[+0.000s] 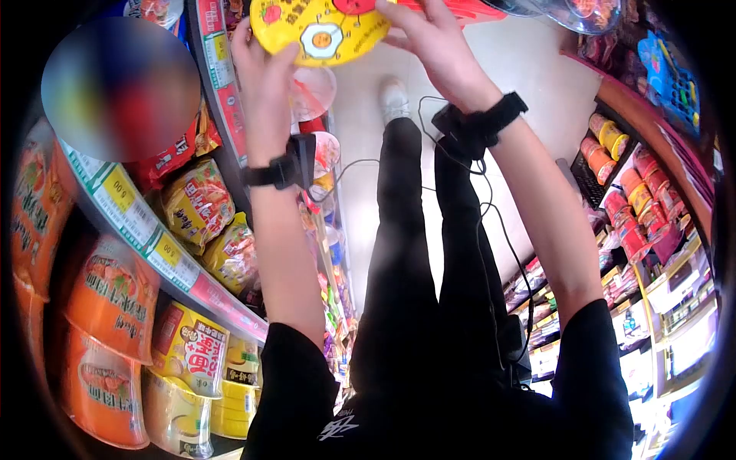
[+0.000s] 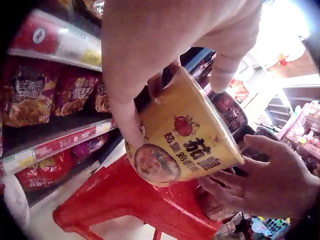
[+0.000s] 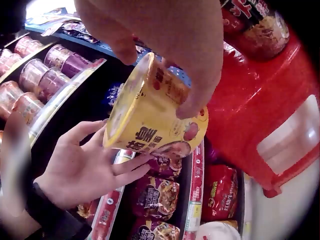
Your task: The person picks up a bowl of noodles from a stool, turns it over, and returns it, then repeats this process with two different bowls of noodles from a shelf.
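A yellow instant noodle bowl [image 1: 360, 42] is held between both hands at the top of the head view, its printed lid turned toward the head camera. My left hand [image 1: 264, 92] grips the left side of its rim, and my right hand [image 1: 441, 57] holds the opposite side. Seen from the left wrist, the noodle bowl [image 2: 192, 132] is tilted, with left fingers along its wall and the right hand [image 2: 272, 175] at its rim. From the right wrist, the right hand curls over the noodle bowl [image 3: 160, 112], while the left hand [image 3: 82, 170] supports it across from there.
A red plastic stool [image 2: 120, 200] stands below the bowl, with a dark noodle tub [image 3: 257, 30] on it. On the left, shelves carry orange noodle tubs [image 1: 107, 387], yellow tubs [image 1: 184, 349] and noodle packets [image 1: 199, 203] behind price strips [image 1: 134, 207]. Cables [image 1: 506, 230] hang near the legs.
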The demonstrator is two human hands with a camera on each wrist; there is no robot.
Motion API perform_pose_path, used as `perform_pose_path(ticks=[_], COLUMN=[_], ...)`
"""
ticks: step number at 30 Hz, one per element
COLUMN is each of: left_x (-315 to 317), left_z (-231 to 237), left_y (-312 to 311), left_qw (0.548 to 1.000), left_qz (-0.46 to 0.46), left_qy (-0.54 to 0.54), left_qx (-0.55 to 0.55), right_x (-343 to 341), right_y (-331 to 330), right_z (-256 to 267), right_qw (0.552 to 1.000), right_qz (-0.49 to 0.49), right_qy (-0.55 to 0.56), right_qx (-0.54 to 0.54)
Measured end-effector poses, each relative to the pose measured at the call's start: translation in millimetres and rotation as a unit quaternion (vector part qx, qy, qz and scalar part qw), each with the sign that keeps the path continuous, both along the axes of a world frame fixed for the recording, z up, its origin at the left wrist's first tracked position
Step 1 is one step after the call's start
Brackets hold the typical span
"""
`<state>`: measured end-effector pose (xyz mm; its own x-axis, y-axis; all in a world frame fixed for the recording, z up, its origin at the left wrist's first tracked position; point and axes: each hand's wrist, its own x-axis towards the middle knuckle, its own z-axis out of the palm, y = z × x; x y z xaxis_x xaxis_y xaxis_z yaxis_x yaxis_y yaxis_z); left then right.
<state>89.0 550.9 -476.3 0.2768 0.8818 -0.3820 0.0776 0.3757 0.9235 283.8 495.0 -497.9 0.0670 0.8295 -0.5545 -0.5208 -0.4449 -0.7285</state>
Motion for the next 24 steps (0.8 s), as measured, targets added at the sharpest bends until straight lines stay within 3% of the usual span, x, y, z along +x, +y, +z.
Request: perform_pose_path(ticks=[4,11,16,19,24], left_x=[-3.2,-9.8,-6.5,-12.4,-34.5], left_z=[40.5,140.0,215.7,247.4,296.6], left_y=[-28.4,-71.0,-108.9,-148.3,-222.2], left_qw=[0.999,0.994,0.977,0.971,0.961], left_qz=[0.028,0.063,0.074,0.143,0.230], left_qy=[0.008,-0.024,0.052,0.031,-0.091], left_qx=[0.040,0.087,0.193,0.187,0.127], right_x=[-13.3,-9.5,-4.2,0.6,-8.5], right_y=[-26.2,-62.3,-80.9,-103.6,-151.5], right_z=[35.8,130.9,214.9,257.0,327.2], right_qw=[0.991,0.993,0.988,0.977,0.939], right_qz=[0.004,-0.004,0.019,0.064,0.145], right_qy=[-0.119,-0.062,-0.063,-0.036,-0.022], right_qx=[0.054,0.097,0.143,0.198,0.310])
